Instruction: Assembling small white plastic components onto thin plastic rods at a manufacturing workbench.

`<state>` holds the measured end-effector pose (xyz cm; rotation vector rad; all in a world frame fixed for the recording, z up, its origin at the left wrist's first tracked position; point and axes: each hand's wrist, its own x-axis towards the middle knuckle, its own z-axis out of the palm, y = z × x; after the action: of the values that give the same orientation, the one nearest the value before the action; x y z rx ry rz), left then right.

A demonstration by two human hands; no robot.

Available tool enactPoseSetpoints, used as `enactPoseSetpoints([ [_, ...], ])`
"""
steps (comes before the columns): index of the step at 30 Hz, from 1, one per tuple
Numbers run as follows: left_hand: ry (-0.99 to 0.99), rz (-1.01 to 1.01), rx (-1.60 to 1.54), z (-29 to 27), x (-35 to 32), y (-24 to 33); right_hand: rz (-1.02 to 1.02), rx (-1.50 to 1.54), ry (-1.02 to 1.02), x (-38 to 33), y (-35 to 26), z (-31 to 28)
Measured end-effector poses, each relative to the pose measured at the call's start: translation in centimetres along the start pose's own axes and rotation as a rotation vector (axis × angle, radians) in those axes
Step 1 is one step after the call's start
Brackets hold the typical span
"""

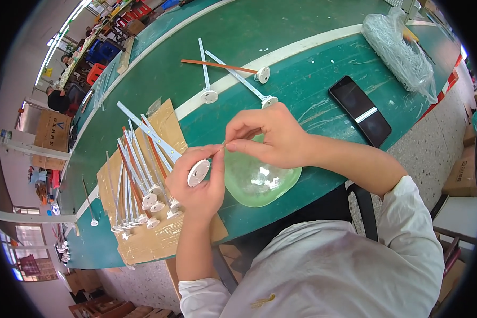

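Note:
My left hand (197, 183) is closed on a long pale strip (152, 135) with small yellowish dots and a white round base (199, 173). The base sits against the palm side, by the thumb. My right hand (267, 135) is pinched shut, its fingertips meeting those of my left hand. Whatever lies between the fingertips is too small to make out. Just under my right hand is a translucent pale green bowl-shaped thing (259, 183) at the table edge; my right hand partly hides it, and I cannot tell whether it is held.
On a cardboard sheet (167, 122) to the left lies a pile of similar strips (135, 169), some orange-brown. More strips with white bases (209, 96) lie ahead. To the right are a dark phone (360, 111) and a clear plastic bag (397, 50) on the green table (312, 63).

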<state>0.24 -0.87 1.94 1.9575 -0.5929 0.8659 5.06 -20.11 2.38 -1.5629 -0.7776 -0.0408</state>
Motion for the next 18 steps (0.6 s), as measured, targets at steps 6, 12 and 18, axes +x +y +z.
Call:
enactPoseSetpoints([
  [6, 0.055, -0.268, -0.242, -0.04, -0.52, 0.01, 0.204, 0.248, -0.038, -0.22, -0.17, 0.47],
  [12, 0.072, -0.401, -0.394, -0.14, -0.56, -0.14, 0.010, -0.022, -0.013, -0.31, -0.41, 0.22],
  [18, -0.031, -0.274, -0.308, -0.11, -0.50, -0.04, -0.051, 0.000, -0.013, -0.42, -0.03, 0.20],
])
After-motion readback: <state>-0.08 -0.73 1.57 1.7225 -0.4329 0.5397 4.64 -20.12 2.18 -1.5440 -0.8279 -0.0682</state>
